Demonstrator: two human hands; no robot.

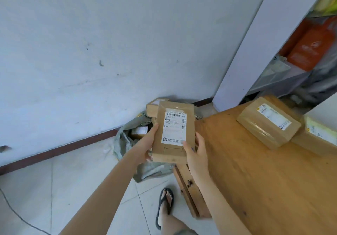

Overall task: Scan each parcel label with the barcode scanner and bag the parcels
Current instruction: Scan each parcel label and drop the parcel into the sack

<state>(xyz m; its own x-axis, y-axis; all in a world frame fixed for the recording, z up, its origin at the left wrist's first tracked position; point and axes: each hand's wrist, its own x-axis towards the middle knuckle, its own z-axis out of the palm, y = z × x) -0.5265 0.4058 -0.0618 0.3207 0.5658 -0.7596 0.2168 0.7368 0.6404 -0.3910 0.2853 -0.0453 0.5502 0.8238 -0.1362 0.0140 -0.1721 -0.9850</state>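
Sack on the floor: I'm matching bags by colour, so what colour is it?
The sack is pale grey-green; head view shows it best.

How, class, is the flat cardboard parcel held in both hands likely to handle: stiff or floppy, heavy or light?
Probably stiff: the flat cardboard parcel keeps straight edges though the left hand and right hand hold only its lower half. Likely light: a seemingly loose grip at the sides carries it. Its matt cardboard should not slip much.
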